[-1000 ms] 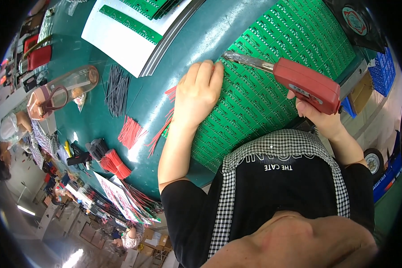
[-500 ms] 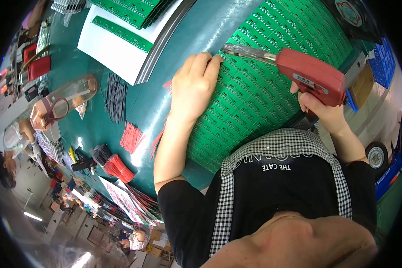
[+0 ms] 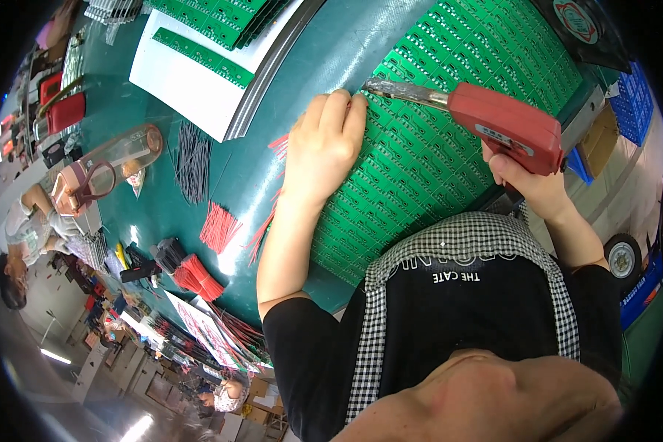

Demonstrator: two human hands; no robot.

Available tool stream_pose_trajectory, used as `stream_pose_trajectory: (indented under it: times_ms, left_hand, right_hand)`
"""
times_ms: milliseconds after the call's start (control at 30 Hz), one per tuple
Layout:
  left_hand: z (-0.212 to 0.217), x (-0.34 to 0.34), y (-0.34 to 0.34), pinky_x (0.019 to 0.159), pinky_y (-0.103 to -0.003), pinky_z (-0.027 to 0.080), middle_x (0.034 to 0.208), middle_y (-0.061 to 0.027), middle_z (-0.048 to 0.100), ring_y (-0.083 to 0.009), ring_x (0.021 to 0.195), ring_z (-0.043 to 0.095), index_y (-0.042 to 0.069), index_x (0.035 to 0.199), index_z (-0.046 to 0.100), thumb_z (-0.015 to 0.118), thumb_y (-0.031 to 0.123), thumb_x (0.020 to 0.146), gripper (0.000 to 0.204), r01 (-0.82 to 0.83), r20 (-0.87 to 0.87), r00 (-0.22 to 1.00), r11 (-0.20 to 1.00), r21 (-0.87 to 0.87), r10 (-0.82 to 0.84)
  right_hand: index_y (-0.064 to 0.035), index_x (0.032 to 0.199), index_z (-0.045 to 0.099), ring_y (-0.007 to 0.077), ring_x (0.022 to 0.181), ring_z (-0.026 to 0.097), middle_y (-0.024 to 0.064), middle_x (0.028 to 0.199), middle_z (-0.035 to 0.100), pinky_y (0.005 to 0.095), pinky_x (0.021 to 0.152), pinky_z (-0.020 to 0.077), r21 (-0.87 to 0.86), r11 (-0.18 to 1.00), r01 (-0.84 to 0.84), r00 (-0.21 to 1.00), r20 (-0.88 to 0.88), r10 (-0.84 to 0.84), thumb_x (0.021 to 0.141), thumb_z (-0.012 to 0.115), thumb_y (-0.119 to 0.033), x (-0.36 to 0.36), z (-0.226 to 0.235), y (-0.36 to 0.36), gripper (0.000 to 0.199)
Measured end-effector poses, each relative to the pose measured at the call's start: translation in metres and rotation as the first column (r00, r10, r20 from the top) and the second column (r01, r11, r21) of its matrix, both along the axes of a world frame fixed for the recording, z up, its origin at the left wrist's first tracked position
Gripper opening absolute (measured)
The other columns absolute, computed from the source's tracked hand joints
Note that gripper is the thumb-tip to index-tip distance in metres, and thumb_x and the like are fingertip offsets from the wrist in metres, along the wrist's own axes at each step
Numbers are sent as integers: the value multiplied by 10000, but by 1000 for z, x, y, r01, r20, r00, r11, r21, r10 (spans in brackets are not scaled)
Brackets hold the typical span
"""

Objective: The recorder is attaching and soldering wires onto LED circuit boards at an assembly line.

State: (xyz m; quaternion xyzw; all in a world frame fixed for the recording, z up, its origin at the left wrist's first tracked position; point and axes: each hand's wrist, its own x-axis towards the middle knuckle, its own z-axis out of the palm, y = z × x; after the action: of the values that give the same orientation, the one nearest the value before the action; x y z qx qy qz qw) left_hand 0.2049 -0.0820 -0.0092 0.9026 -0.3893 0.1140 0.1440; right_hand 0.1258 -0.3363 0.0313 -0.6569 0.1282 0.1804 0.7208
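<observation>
A large green circuit-board panel (image 3: 449, 155) is laid flat on the teal table (image 3: 331, 44), directly in front of the person. The left hand (image 3: 323, 147) is pressed palm-down on the panel's left edge, fingers curled together at the corner; nothing is grasped by it. A red gun-shaped soldering tool (image 3: 504, 125) is gripped in the right hand (image 3: 527, 184), the fingers wrapped round its handle from below. The tool's metal tip (image 3: 398, 90) is brought to the panel's upper edge, just beside the left fingertips; whether tip and board actually touch cannot be made out.

A few red wires (image 3: 272, 191) are seen under the left wrist. Further left, a bundle of short red wires (image 3: 219, 228) and a bundle of black wires (image 3: 191, 160) are spread on the table. A white sheet (image 3: 188, 88) carrying a narrow green board strip (image 3: 199, 57) is placed at the upper left, with more green boards (image 3: 221, 16) stacked above it. A clear pink-handled bottle (image 3: 99, 173) is lying on its side near the table's left rim. A round red-and-white label on a dark package (image 3: 578, 22) is seen at the upper right, and blue crates (image 3: 637, 103) are set beside it
</observation>
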Motion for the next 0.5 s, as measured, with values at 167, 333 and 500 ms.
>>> stream_pose_trajectory:
  times_ms: [167,333,500]
  left_hand:
    - [0,-1,-1,576,-291,484,827,-78,515,-196,731,540,-1,890,572,574,66,653,246,2,5,1000,1000,17,-2]
    - [4,-1,-3,588,-283,480,829,-79,509,-193,736,535,-7,900,565,575,71,651,261,9,45,999,998,55,-12]
    - [2,1,-1,590,-278,477,840,-81,510,-190,739,534,-8,902,561,574,72,653,262,16,58,998,998,64,-20]
  right_hand:
    - [-29,1018,561,67,742,542,13,846,600,203,609,439,-130,991,-14,998,66,22,729,726,-117,-2,-1,-1,343]
    - [-27,1058,559,68,783,544,27,898,618,199,627,441,-41,998,-47,998,38,48,742,703,-93,3,8,1,353]
    - [-32,1091,558,56,680,537,52,931,634,188,570,441,49,999,23,999,41,-25,762,663,-67,5,7,0,347]
